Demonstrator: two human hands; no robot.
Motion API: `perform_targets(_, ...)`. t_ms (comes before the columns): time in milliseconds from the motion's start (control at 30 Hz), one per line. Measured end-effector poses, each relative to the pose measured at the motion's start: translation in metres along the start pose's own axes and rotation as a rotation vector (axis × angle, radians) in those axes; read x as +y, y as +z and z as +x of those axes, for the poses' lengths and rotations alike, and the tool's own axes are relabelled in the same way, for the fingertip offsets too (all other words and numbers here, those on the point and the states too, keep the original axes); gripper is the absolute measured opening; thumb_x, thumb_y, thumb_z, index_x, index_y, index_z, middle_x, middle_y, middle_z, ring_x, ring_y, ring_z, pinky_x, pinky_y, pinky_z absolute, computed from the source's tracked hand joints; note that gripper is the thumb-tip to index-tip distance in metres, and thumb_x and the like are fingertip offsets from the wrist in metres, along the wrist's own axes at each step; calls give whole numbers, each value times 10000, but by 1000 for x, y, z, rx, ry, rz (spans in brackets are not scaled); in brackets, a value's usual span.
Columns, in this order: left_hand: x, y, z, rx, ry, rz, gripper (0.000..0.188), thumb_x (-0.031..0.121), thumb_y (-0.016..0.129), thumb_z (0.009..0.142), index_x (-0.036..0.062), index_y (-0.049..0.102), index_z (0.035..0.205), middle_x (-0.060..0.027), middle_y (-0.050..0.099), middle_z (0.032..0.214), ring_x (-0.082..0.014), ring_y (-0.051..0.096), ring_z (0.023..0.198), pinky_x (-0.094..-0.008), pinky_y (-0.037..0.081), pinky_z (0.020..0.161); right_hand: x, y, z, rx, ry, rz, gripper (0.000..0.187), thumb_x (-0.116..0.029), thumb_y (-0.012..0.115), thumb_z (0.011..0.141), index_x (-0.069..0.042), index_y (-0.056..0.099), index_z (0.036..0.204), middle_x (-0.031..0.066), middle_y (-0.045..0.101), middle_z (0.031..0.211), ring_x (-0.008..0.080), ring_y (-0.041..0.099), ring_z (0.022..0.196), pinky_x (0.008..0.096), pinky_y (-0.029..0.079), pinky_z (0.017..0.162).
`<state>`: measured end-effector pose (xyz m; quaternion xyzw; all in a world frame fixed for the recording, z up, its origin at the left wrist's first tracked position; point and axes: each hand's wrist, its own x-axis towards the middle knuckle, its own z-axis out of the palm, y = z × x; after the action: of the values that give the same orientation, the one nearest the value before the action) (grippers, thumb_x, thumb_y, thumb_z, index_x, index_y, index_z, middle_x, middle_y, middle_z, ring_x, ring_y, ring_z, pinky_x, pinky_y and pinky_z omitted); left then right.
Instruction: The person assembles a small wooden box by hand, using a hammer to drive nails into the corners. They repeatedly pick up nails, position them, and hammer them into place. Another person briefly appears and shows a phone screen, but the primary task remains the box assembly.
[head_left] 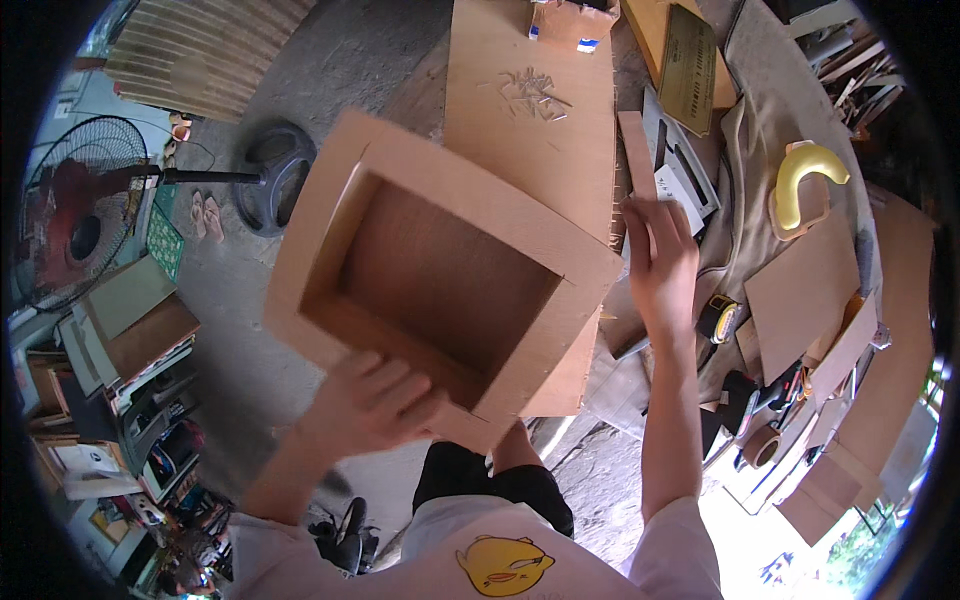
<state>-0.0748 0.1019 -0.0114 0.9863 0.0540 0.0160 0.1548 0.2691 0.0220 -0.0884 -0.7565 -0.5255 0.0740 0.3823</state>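
Note:
A brown cardboard box (450,180) with a wide flat rim is tilted in front of me, its deep recess facing up. My left hand (378,405) is closed over the near edge of the rim, fingers curled toward the recess. My right hand (662,245) is off the box's right corner, pinching a narrow cardboard strip (636,150) that points away from me. Behind and partly under the box lies a long cardboard sheet (530,160), with a scatter of small thin pale pieces (535,93) on it.
A small cardboard box (575,25) stands at the sheet's far end. Rightward lie a yellow banana-shaped object (803,180), a tape measure (718,318), a tape roll (762,445) and cardboard pieces (805,290). A standing fan (85,225) and stacked boards (130,330) are left.

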Motion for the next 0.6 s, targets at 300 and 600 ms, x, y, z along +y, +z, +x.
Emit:
perform_targets(300, 51, 40, 37, 159, -313, -169, 551, 557, 838, 762, 159, 651, 1093, -4, 589, 894, -169, 581, 805, -353, 422, 691, 31, 63, 105, -188, -214, -52, 137, -56, 718, 882, -63, 720, 1019, 102, 666, 963, 325, 668, 926, 433, 560, 810)
perform_targets(600, 51, 40, 39, 160, -335, -172, 476, 530, 820, 794, 171, 650, 1055, 35, 578, 869, -137, 581, 790, -316, 400, 682, 22, 71, 126, -217, -330, -123, 131, -133, 733, 878, -81, 729, 998, 66, 671, 964, 259, 676, 952, 392, 582, 759)
